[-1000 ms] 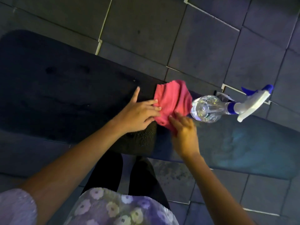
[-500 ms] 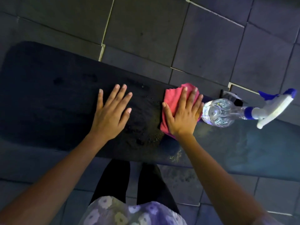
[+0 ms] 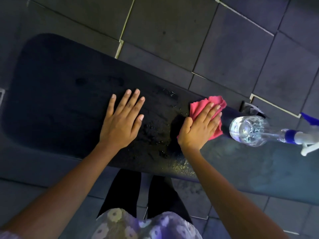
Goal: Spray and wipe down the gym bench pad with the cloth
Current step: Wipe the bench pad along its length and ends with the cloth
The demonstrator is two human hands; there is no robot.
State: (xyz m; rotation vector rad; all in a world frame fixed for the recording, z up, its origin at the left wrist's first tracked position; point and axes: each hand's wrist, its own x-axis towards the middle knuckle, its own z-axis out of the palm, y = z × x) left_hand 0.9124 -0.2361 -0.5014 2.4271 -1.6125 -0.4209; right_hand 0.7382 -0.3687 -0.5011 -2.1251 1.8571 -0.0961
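The long black bench pad (image 3: 57, 100) runs from left to right across the view, with water droplets on its middle. My left hand (image 3: 121, 120) lies flat on the pad, fingers spread, holding nothing. My right hand (image 3: 200, 128) presses flat on a pink cloth (image 3: 202, 105) near the pad's far edge; the cloth shows above and to the right of the fingers. A clear spray bottle (image 3: 252, 131) with a blue collar and white trigger stands on the pad just right of the cloth.
Dark grey floor tiles (image 3: 172, 31) surround the bench. My legs in black trousers (image 3: 143, 194) stand at the pad's near edge. A dark bracket (image 3: 248, 107) shows behind the bottle.
A second ago both hands were at the cloth. My left hand then moved left and laid flat on the pad. My right hand flattened onto the cloth.
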